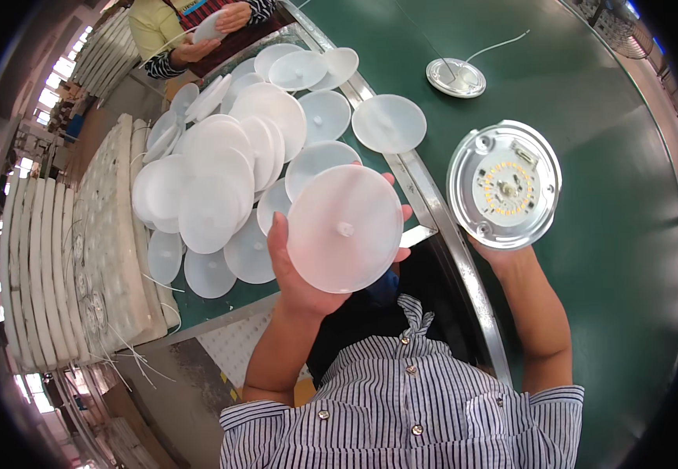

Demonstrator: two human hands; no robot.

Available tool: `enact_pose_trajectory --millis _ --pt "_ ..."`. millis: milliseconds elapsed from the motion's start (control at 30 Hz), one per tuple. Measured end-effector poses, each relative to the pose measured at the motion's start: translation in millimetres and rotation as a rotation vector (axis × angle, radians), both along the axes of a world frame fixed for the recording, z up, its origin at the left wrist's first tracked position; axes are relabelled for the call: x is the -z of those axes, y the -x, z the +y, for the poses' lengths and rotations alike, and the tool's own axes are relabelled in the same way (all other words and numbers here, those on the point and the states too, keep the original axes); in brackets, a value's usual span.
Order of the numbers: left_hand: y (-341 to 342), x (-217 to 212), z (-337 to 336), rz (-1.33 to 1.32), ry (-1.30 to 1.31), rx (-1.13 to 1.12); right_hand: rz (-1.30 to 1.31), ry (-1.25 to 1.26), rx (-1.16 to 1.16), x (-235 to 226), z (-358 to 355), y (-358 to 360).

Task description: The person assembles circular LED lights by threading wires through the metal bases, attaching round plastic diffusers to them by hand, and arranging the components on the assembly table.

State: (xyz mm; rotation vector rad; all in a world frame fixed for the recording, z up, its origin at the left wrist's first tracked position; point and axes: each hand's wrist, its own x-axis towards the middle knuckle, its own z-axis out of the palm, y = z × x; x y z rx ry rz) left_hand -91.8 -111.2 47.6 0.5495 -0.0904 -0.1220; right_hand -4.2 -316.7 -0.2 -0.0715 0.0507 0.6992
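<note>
My left hand (305, 288) is closed around the edges of a frosted white round lamp cover (337, 254). The cover faces up, with a small knob at its centre, and fingertips show past its right edge. To the right, my right hand (503, 256) supports a round silver LED lamp base (543, 205) from beneath. A ring of small yellow LEDs surrounds the middle of the base. Most of the right hand's fingers are hidden behind it. Cover and base are held apart. Many loose frosted covers (210, 199) lie heaped beyond my left hand.
A green conveyor belt (612, 250) with a metal rail (476, 301) runs along the right. On it lies another round lamp (456, 78) with a white wire. White padded trays (112, 227) stand stacked at left. Across the heap, a co-worker's hands (212, 35) hold a white disc.
</note>
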Motion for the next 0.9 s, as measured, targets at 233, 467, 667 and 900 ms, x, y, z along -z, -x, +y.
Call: enact_pose_trajectory --millis 233,467,667,900 --pt "-2 15 -8 0.152 0.128 -0.059 0.039 0.099 -0.010 11 3 10" --pt "1 12 -14 -0.054 -0.547 -0.315 0.146 0.087 -0.018 6 7 9" --pt "12 21 -4 -0.642 -1.429 -0.632 0.162 0.134 -0.014 7 4 15" --pt "14 18 -20 0.068 0.132 -0.188 0.148 0.093 -0.040 9 13 16"
